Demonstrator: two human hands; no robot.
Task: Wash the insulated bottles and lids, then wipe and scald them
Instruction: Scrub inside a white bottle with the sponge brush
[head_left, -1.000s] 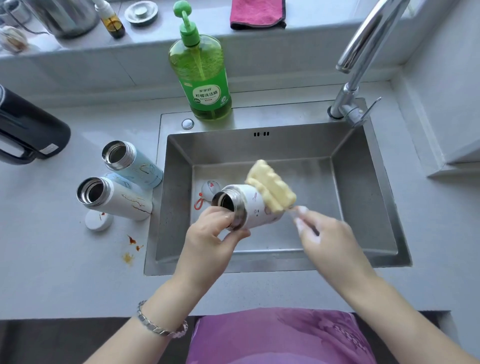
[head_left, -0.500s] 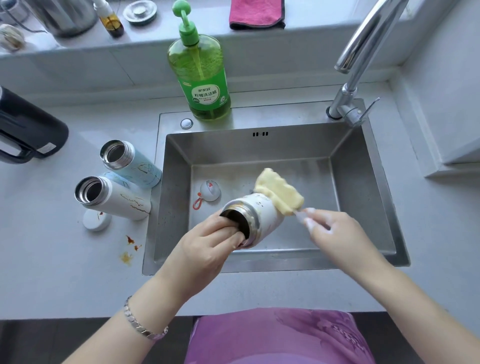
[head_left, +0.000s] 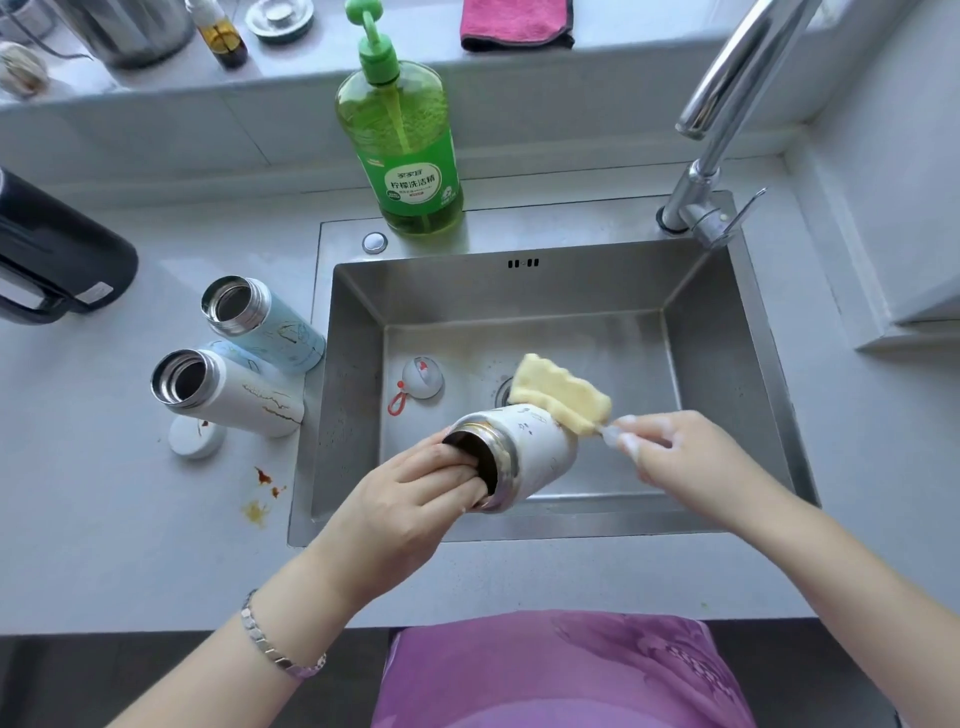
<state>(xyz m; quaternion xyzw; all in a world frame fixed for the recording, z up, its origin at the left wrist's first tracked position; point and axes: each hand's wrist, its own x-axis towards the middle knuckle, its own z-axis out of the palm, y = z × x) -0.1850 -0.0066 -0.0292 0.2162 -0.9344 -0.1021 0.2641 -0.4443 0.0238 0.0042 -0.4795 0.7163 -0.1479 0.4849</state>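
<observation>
Over the steel sink (head_left: 727, 338) my left hand (head_left: 410, 499) holds a white insulated bottle (head_left: 530, 452) on its side, several fingers hooked inside its open mouth. My right hand (head_left: 675, 452) grips the clear handle of a yellow sponge brush (head_left: 558, 392), whose sponge lies against the bottle's far side. A white lid with a red loop (head_left: 422, 378) rests on the sink floor. On the counter to the left stand a light blue bottle (head_left: 260, 325) and a white bottle (head_left: 223, 389), both open, with a round white lid (head_left: 196, 436) beside them.
A green dish soap bottle (head_left: 402, 140) stands behind the sink, the faucet (head_left: 717, 114) at the back right. A black kettle (head_left: 47, 254) sits far left. A pink cloth (head_left: 517, 23) lies on the ledge. Brown drips (head_left: 262, 488) mark the counter.
My left hand turned the bottle so its mouth faces me and slid its fingers inside. The sponge brush shifted lower and to the right along the bottle's body.
</observation>
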